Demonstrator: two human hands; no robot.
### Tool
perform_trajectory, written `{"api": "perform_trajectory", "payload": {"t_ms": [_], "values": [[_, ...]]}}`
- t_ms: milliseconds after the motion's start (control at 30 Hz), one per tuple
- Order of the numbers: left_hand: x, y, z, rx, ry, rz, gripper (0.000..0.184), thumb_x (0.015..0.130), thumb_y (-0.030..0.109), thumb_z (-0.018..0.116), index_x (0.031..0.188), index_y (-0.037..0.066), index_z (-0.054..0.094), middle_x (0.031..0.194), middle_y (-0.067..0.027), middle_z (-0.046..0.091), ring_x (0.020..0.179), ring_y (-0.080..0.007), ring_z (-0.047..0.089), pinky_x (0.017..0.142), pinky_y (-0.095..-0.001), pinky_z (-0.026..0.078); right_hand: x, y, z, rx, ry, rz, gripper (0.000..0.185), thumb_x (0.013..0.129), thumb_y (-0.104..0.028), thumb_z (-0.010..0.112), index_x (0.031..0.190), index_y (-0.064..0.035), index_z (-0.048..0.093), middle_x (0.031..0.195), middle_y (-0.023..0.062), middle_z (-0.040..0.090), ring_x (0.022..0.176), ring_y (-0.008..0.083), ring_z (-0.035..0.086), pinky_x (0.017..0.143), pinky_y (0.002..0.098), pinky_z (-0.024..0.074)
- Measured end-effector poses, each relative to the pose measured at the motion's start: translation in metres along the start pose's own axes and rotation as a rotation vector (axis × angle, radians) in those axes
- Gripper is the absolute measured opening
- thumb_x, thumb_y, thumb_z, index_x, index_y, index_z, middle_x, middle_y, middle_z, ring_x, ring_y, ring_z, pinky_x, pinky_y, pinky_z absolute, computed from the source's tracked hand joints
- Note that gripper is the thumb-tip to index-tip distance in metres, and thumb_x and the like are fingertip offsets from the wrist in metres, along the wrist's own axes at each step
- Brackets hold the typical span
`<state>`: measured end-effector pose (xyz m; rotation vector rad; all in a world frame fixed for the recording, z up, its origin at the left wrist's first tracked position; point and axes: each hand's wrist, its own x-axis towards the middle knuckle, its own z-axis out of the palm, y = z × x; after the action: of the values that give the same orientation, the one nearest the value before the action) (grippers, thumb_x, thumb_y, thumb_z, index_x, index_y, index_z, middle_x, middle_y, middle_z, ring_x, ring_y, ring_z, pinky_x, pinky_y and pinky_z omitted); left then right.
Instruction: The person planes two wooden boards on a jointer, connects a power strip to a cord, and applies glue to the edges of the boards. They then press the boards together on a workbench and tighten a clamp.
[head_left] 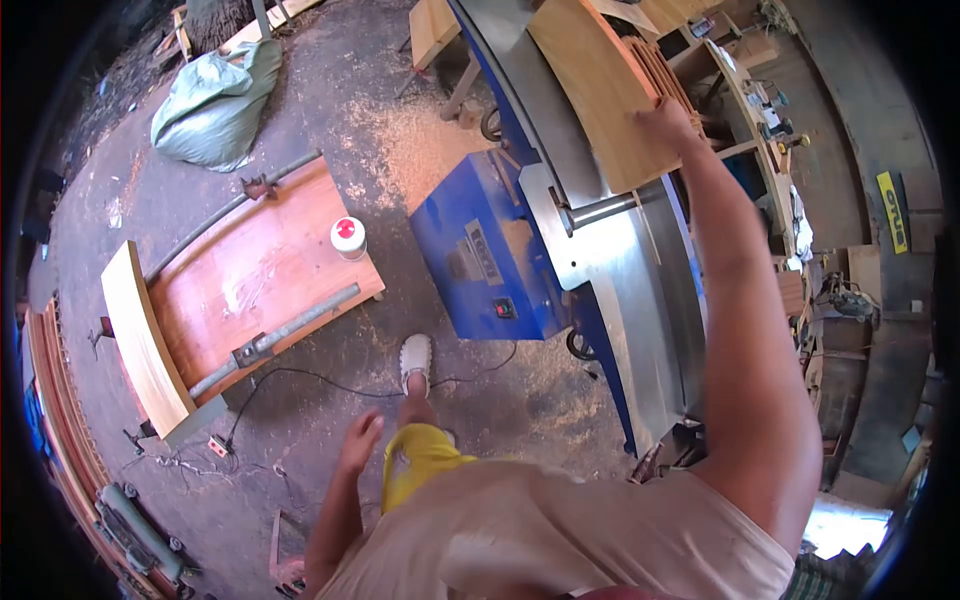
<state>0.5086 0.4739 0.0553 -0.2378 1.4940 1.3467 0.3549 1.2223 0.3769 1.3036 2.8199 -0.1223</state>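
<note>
A wide wooden board [590,90] lies on the metal bed of a blue jointer [490,250], at the upper right. My right hand [668,128] is at the board's right edge, its fingers bent over that edge. The arm reaches forward above the jointer's near metal table [650,340]. Low in the view, my left hand [362,440] hangs beside my yellow shorts, loosely curled with its fingers a little apart and nothing visible in it.
A reddish panel [250,250] with bar clamps carries a white container with a red top [348,236]. A black cable [310,374] crosses the floor near my foot. Sawdust [415,150] lies beside the jointer. A pale sack [215,105] sits farther off. Cluttered shelves [750,110] stand right.
</note>
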Motion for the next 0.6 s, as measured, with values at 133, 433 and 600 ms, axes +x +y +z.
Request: {"api": "perform_trajectory", "payload": {"t_ms": [133, 433, 600], "values": [[0.043, 0.126, 0.101, -0.126, -0.340, 0.288, 0.050, 0.099, 0.025, 0.058, 0.142, 0.004, 0.045, 0.136, -0.0118, 0.055, 0.124, -0.0205, 0.053, 0.103, -0.0342, 0.043, -0.049, 0.014, -0.046, 0.291, -0.194, 0.005, 0.052, 0.078, -0.038, 0.077, 0.105, 0.0046, 0.067, 0.094, 0.0145, 0.071, 0.086, 0.0214, 0.070, 0.077, 0.0344, 0.0542], [0.031, 0.329, 0.283, -1.165, -0.672, 0.336, 0.078, 0.096, 0.067, 0.032, 0.146, 0.007, 0.034, 0.147, -0.0129, 0.042, 0.135, -0.0299, 0.039, 0.114, -0.0443, 0.030, -0.375, 0.089, -0.074, 0.836, -0.555, -0.017, 0.067, 0.077, -0.038, 0.082, 0.124, 0.0027, 0.057, 0.111, 0.0067, 0.065, 0.103, 0.0142, 0.058, 0.092, 0.0312, 0.0456], [-0.048, 0.317, 0.309, -0.827, -0.757, 0.421, 0.076, 0.096, 0.062, 0.042, 0.148, 0.007, 0.032, 0.148, -0.0129, 0.042, 0.133, -0.0301, 0.044, 0.110, -0.0454, 0.037, -0.463, 0.143, -0.053, 1.029, -0.462, 0.099, 0.082, 0.069, -0.044, 0.085, 0.129, 0.0034, 0.054, 0.117, 0.0062, 0.063, 0.108, 0.0146, 0.058, 0.095, 0.0304, 0.0446]]}}
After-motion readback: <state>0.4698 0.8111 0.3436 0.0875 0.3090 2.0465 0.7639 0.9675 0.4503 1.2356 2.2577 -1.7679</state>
